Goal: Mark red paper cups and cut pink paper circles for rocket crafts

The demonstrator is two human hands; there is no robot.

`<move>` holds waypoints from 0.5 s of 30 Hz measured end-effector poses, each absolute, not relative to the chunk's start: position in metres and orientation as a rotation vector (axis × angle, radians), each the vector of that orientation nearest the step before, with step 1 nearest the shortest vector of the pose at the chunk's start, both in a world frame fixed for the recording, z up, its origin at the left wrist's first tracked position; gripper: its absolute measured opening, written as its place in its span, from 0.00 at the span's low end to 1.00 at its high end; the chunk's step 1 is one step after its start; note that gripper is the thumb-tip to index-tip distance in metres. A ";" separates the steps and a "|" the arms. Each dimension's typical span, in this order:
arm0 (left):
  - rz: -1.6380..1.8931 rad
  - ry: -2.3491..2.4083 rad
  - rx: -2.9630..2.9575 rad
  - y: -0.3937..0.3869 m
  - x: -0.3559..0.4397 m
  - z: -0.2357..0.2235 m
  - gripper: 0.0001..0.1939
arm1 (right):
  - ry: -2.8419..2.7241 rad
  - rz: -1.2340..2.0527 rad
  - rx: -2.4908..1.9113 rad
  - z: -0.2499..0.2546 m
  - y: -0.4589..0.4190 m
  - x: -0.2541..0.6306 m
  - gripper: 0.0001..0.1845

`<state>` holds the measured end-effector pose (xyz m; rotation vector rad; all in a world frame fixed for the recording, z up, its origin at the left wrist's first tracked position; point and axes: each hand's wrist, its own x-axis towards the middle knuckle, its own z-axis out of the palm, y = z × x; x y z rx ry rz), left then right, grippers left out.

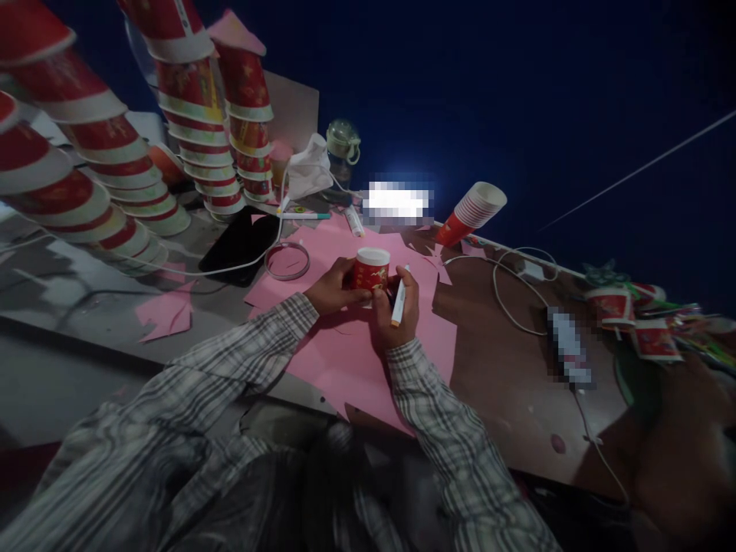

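In the middle of the head view a small red paper cup (372, 274) with a white top edge and gold print is held above pink paper (428, 345). My left hand (332, 288) is closed around the cup's left side, thumb across its front. My right hand (396, 318) is closed, its thumb by the cup's lower right side. Between the fingers of that hand is a white marker pen (399, 300) with an orange end, pointing up and away. Whether the right fingertips press on the cup is partly hidden.
Tall stacks of red cups (198, 115) stand on the left, by a black phone (241, 244). A tape ring (287, 262) lies on the paper. Behind are a nested cup stack (471, 211) and a bottle (343, 146). Cables cross both sides; decorated cups (612, 307) are at right.
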<state>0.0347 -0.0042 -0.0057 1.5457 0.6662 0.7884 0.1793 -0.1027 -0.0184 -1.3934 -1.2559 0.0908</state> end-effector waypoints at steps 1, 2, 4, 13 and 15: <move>0.786 0.668 1.545 -0.004 0.034 -0.006 0.35 | -1.249 0.086 -1.393 -0.017 -0.103 0.179 0.28; 0.787 0.665 1.537 -0.004 0.034 -0.007 0.34 | -1.239 0.077 -1.390 -0.015 -0.104 0.178 0.27; 0.792 0.657 1.512 -0.004 0.034 -0.006 0.33 | -1.212 0.058 -1.377 -0.012 -0.105 0.177 0.26; 0.771 0.556 1.406 -0.009 0.035 0.005 0.30 | -1.122 0.096 -1.293 -0.012 -0.105 0.178 0.24; 0.777 0.565 1.397 -0.009 0.034 0.005 0.31 | -1.126 0.101 -1.288 -0.012 -0.105 0.178 0.24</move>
